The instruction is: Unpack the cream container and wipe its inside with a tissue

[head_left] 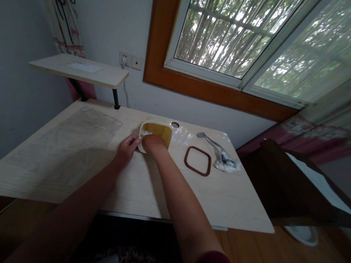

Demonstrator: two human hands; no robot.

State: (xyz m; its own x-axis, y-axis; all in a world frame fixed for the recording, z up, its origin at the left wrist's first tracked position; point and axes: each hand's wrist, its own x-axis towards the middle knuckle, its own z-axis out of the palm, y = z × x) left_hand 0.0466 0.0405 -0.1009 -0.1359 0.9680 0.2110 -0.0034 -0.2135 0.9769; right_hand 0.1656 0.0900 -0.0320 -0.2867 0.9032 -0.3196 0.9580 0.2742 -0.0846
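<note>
A small square yellow container (162, 130) sits on the light wooden desk (128, 186) near its far edge. My left hand (126, 149) grips the container's left rim with closed fingers. My right hand (154, 144) reaches into the container from the front; its fingers are hidden inside and whatever they touch is out of sight. A dark red square sealing ring (198, 161) lies flat on the desk to the right of the container. Beyond it lie metal cutlery and a crumpled clear wrapper (224, 159).
A clear plastic sheet (80, 131) covers the desk's left part. A raised shelf (79, 69) stands at the back left under wall sockets (130, 60). A dark cabinet (301, 188) stands right of the desk, and a window is behind.
</note>
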